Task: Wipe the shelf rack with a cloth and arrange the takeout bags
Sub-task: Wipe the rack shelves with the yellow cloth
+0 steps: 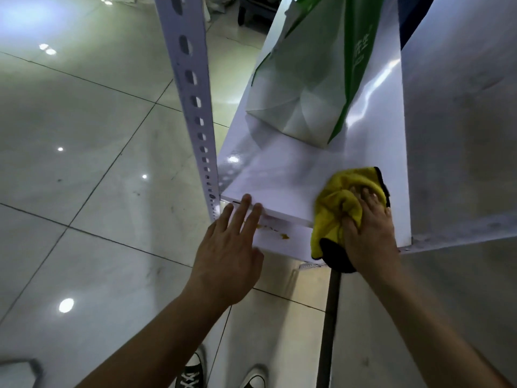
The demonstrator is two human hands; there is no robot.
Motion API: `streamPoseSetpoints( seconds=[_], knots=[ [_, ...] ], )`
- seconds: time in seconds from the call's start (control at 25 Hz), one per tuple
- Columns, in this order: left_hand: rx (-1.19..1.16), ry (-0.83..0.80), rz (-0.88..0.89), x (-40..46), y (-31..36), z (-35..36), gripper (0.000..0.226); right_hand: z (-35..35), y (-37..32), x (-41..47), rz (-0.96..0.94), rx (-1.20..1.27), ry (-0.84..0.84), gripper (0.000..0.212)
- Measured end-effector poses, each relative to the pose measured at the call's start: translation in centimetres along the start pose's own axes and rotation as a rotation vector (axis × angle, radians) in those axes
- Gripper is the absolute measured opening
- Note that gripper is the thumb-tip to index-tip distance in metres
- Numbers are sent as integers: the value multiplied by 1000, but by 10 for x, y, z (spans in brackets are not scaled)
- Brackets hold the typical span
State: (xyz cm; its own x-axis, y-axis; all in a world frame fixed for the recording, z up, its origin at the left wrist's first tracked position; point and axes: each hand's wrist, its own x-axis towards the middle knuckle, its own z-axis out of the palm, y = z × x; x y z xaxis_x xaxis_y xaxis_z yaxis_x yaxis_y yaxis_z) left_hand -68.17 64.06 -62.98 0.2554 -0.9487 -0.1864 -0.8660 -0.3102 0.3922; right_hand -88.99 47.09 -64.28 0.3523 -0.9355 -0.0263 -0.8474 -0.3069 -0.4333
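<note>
Right hand [366, 231] presses the yellow cloth [340, 203] on the shelf [279, 175] front edge, fingers spread flat; left hand [229, 253], fingers straight, steadies the edge; takeout bag [307, 79] stands behind, clear of wiping

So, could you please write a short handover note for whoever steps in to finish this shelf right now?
Left hand: open, straight fingers resting on the front edge of the white shelf board.
Right hand: pressing the yellow cloth down at the board's front right corner; part of the cloth hangs over the edge.
Green-and-white takeout bag: standing further back on the same board, apart from the cloth.
Done: wiping is under way at the front.
Left: yellowish spots show on the surface just below the front edge; the area around the bag looks not yet wiped; bags are not yet arranged.
</note>
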Motion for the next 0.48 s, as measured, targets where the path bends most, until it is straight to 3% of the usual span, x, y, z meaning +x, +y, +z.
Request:
streamPoseSetpoints(
  seconds=[0.08, 0.28, 0.4, 0.48],
  knots=[
    [-8, 16, 11, 1, -1, 1, 77, -4, 2, 10, -49, 21, -21, 67],
    [28, 37, 27, 0, -8, 3, 76, -6, -20, 53, 70, 20, 11, 63],
    [-2, 41, 26, -1, -8, 5, 77, 12, -25, 7, -20, -100, 14, 84],
    [3, 45, 28, -1, -8, 5, 78, 13, -21, -4, -129, -52, 33, 75]
  ],
)
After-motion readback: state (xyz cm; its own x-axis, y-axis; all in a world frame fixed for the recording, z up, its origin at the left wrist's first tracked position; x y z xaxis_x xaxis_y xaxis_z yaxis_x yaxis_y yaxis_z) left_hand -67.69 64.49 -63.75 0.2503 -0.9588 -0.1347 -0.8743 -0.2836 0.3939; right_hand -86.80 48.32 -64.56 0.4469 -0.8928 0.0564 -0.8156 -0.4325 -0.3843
